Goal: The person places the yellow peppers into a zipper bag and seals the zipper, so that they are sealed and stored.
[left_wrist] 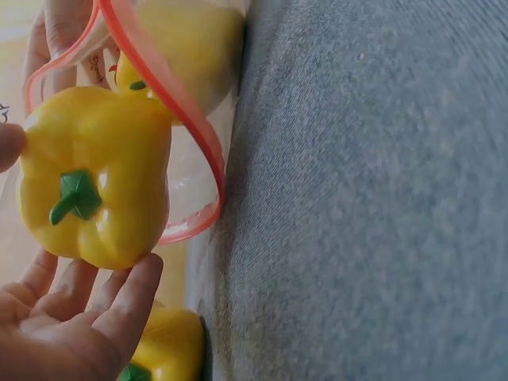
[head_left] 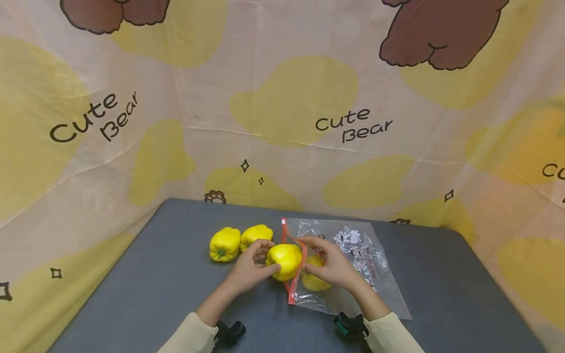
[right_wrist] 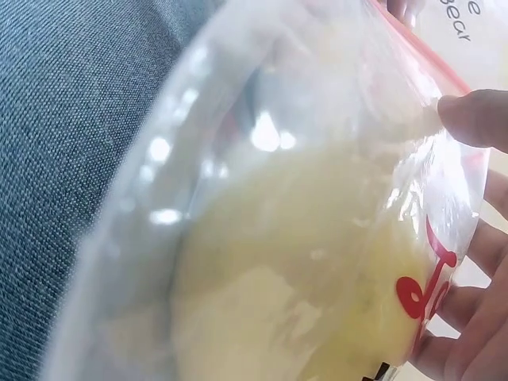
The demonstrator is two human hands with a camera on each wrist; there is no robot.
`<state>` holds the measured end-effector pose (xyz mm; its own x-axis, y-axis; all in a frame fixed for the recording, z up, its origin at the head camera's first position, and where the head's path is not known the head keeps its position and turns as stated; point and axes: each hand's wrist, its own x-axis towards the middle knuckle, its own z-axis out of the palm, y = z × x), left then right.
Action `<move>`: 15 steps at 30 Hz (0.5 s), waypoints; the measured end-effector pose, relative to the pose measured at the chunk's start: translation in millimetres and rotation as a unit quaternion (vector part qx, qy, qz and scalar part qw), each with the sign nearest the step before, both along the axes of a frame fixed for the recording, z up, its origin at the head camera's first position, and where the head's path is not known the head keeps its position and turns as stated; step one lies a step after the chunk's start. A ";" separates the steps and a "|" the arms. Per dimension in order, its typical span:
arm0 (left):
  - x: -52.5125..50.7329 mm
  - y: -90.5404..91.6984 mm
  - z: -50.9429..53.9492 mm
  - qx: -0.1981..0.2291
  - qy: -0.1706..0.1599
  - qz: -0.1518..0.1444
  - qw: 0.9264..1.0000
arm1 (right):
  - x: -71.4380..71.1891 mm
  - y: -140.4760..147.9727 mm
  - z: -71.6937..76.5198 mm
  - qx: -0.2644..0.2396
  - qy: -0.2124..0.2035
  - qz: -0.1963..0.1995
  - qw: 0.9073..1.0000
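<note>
My left hand (head_left: 252, 268) holds a yellow bell pepper (head_left: 284, 261) between thumb and fingers, right at the mouth of a clear zip bag (head_left: 388, 284) with a red rim. In the left wrist view the pepper's green stem (left_wrist: 77, 196) faces the camera. My right hand (head_left: 328, 264) pinches the bag near its red edge, which stands parted. Inside the bag, just past the opening, lies another yellow bell pepper (head_left: 315, 280); the right wrist view shows it blurred through the plastic (right_wrist: 278, 278).
Two more yellow bell peppers, one (head_left: 225, 244) at the left and one (head_left: 257, 235) behind my left hand, sit on the grey table (head_left: 145, 284). A printed cloth (head_left: 282, 98) hangs around the table's back and sides.
</note>
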<state>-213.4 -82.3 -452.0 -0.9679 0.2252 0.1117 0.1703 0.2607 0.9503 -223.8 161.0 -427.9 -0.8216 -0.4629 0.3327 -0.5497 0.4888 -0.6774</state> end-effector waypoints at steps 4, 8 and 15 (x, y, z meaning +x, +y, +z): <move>-1.6 1.8 -3.7 -0.003 0.003 0.002 1.000 | 0.5 -0.7 1.5 0.002 0.007 0.000 1.000; -2.1 4.6 -6.2 -0.003 0.010 0.011 1.000 | 1.7 -1.2 3.0 0.007 0.010 -0.003 1.000; -1.2 11.7 -5.4 0.003 0.012 0.007 1.000 | 3.3 -1.6 4.2 0.009 0.003 -0.008 1.000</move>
